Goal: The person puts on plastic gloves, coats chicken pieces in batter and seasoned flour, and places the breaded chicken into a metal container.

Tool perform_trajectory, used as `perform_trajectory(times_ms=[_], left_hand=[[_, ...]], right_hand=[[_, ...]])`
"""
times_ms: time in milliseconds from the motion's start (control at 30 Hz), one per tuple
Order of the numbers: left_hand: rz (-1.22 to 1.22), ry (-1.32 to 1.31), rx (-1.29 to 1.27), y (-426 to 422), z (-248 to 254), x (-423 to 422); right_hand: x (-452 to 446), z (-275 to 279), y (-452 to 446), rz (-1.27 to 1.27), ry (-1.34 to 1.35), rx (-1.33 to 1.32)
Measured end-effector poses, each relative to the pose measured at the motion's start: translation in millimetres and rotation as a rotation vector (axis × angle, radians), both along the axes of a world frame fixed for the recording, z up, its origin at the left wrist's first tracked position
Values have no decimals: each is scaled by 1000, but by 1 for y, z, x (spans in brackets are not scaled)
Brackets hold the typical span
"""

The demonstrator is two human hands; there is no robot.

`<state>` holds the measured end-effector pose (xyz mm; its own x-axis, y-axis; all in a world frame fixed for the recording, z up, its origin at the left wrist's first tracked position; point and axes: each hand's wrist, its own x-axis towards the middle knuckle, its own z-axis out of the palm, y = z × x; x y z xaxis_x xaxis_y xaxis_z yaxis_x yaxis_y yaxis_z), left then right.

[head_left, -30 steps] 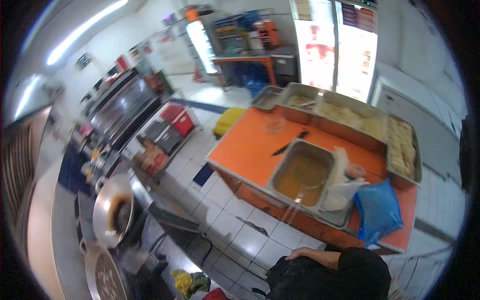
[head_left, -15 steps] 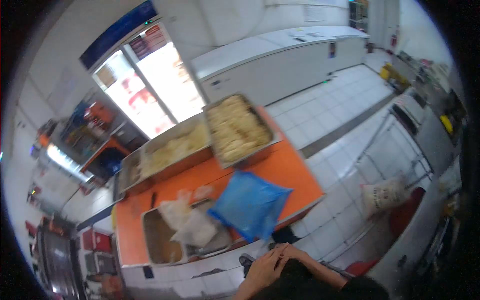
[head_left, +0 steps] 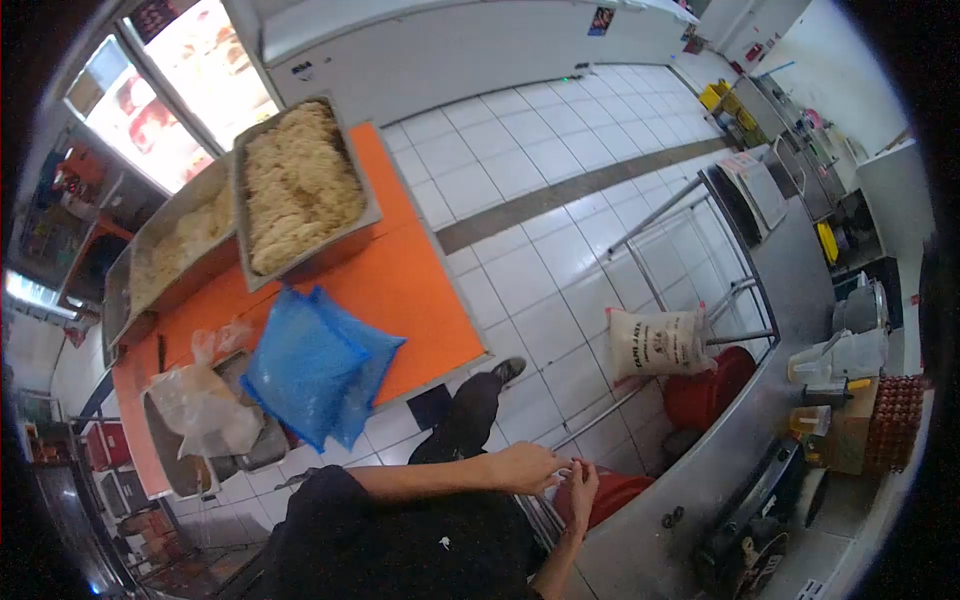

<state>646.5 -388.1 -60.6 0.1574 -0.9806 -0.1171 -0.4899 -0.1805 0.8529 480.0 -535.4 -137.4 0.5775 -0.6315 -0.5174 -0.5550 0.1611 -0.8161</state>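
Observation:
Close together in front of my body, my left hand [head_left: 532, 468] and my right hand [head_left: 581, 492] meet at the fingertips. The fingers of both are pinched, and a small pale bit between them is too little to name. Below them lies a red cover or tub [head_left: 612, 497], with the steel counter [head_left: 640, 530] beside my right forearm. On the orange table to my left sit blue plastic bags [head_left: 310, 365], apart from my hands.
Deep metal trays hold a pale, lumpy food [head_left: 300, 185] on the orange table [head_left: 430, 320]. A clear plastic bag [head_left: 205, 408] rests over another tray. A printed white sack [head_left: 655, 343] and a red bucket [head_left: 712, 385] stand near the steel counter's legs. Egg trays [head_left: 897, 422] are stacked at right.
My view has swung right, toward the steel counter, and the orange table has shifted left. My hands, earlier clasped against each other, now touch at the fingertips with the forearms apart.

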Motion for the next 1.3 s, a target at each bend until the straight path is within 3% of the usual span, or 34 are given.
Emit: perform_trajectory(times_ms=[133,233,367,433,467,533,600,733,800,867,933,967,1033,1100,1133,1233,1300], left_hand=[[-85,109,-38,-85,4,55],[-69,170,-59,-147,-8,111],[-76,111,-4,-229,-10,200],[-54,48,23,-261,-4,246],[7,35,-21,-274,12,279],[91,-11,-57,-298,24,333],[237,-56,-223,-315,24,379],[345,39,-194,-332,17,481],[459,410,-127,-334,-24,534],[701,82,9,-337,-147,573],[342,-225,684,-302,-173,618],[509,-135,732,-287,-189,629],[813,124,441,-247,-196,655],[1130,169,332,-206,-177,672],[1256,70,356,-188,-183,678],[1697,265,413,-142,-129,697],[1943,235,312,-127,-137,694]], right_hand=[[34,4,-56,5,-16,-57],[47,-64,-147,94,15,-181],[73,-103,-232,5,67,-88],[96,-106,-247,-157,196,45],[110,-88,-250,-63,391,-17],[34,-209,-303,214,225,-313],[110,-160,-310,169,402,-148],[270,-109,-357,253,412,-93],[362,-82,-382,330,359,-112],[454,-54,-402,423,288,-150],[550,-26,-415,527,214,-182],[590,-19,-422,588,184,-189],[686,15,-420,744,136,-210],[774,46,-407,909,122,-224],[809,60,-402,1000,133,-243],[912,96,-373,1292,136,-292],[968,114,-349,1452,140,-315]])
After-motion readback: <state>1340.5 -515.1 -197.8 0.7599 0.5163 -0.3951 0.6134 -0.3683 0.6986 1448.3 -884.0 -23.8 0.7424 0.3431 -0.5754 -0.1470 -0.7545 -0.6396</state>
